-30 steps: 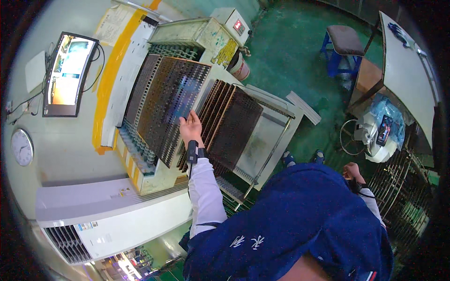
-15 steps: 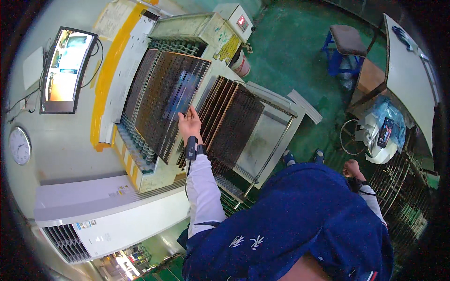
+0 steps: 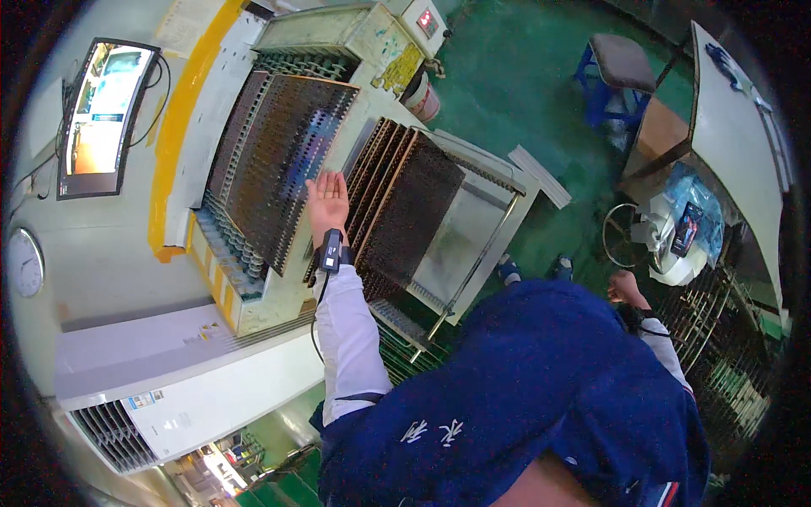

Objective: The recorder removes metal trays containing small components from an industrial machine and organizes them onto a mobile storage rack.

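Observation:
My left hand is held out palm up, with its fingers straight and apart from any grip. It is beside the right edge of a dark perforated panel, and whether the fingertips touch that edge I cannot tell. The panel lies tilted on the roller bed of a machine, with another dark panel partly behind it. To the right of my left hand, several similar dark panels stand in a row on a rack. My right hand hangs at my side, its fingers curled in with nothing seen in them.
A wall monitor, a clock and a white air conditioner are at the left. A padded stool stands far right, near a white-topped table. A phone lies on blue plastic; a bucket sits behind the rack.
The whole view has shifted, moving the scene up and left. My left hand's fingers have straightened and come closer together. My right hand stays low at my side.

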The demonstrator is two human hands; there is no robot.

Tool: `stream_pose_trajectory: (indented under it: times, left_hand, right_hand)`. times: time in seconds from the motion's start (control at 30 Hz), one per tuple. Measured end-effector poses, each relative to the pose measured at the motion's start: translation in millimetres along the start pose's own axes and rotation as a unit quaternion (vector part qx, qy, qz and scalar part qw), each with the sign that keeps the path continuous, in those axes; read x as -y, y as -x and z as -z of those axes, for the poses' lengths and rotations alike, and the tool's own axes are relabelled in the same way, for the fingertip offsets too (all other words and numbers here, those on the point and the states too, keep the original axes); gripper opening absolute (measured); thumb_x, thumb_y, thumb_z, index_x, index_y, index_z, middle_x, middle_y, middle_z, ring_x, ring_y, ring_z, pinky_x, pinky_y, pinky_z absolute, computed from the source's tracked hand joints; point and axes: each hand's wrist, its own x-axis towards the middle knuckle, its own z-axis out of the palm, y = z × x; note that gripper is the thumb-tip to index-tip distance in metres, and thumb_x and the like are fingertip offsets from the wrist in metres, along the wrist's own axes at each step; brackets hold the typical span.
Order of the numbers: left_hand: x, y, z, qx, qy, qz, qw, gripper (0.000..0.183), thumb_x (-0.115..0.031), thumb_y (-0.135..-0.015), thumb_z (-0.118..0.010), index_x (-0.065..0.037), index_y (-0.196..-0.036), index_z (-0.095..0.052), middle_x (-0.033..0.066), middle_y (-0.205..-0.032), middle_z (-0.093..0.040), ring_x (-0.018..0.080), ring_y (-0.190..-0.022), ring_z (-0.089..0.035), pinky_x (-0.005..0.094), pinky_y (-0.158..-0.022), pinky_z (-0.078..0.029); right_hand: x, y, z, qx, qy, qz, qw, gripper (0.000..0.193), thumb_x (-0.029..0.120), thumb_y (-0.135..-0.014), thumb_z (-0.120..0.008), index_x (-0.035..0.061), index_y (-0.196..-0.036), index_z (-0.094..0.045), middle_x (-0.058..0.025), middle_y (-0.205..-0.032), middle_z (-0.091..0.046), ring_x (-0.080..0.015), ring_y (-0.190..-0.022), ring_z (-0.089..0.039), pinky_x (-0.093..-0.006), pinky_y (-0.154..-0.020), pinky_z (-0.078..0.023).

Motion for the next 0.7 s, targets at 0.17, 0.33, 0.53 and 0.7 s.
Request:
stream_pose_trajectory:
  times: [0.17,0.33,0.53,0.7]
  left_hand:
    - [3,30,33,0.066,-0.215,0.048,0.973,0.034,-0.02,-0.085,-0.052,0.005,-0.106,-0.045,0.0151,-0.098,-0.052,0.0243,-0.093,-0.051,0.0332,-0.082,-0.045]
    - [29,81,17,0.032,-0.542,-0.108,0.833,0.023,-0.018,-0.08,-0.057,0.001,-0.094,-0.058,0.0053,-0.079,-0.059,0.0166,-0.072,-0.056,0.0262,-0.067,-0.045]
    - [51,106,29,0.13,-0.784,-0.349,0.497,0.029,-0.013,-0.073,-0.061,0.001,-0.099,-0.056,0.012,-0.095,-0.057,0.0251,-0.087,-0.053,0.0327,-0.079,-0.041]
    - [69,131,40,0.089,-0.837,-0.362,0.4,0.045,-0.014,-0.072,-0.06,-0.001,-0.113,-0.048,0.0149,-0.116,-0.047,0.031,-0.107,-0.042,0.0388,-0.091,-0.032]
  right_hand:
    - [21,27,-20,-0.026,0.021,0.006,0.999,0.012,0.011,-0.074,-0.05,0.0094,-0.065,-0.043,-0.0055,-0.053,-0.043,-0.0191,-0.038,-0.042,-0.0311,-0.033,-0.033]
    - [9,12,-13,0.011,-0.013,-0.013,1.0,0.017,0.009,-0.073,-0.052,0.0118,-0.061,-0.04,-0.0045,-0.052,-0.042,-0.0185,-0.038,-0.041,-0.0296,-0.033,-0.03]
    - [-23,-28,18,0.089,-0.016,-0.005,0.996,0.014,0.011,-0.075,-0.05,0.0092,-0.064,-0.042,-0.005,-0.051,-0.043,-0.0194,-0.039,-0.044,-0.0312,-0.034,-0.034]
    - [15,14,-2,0.058,-0.081,-0.053,0.994,0.013,0.012,-0.076,-0.051,0.0081,-0.066,-0.042,-0.0054,-0.052,-0.044,-0.0194,-0.043,-0.048,-0.0312,-0.036,-0.037]
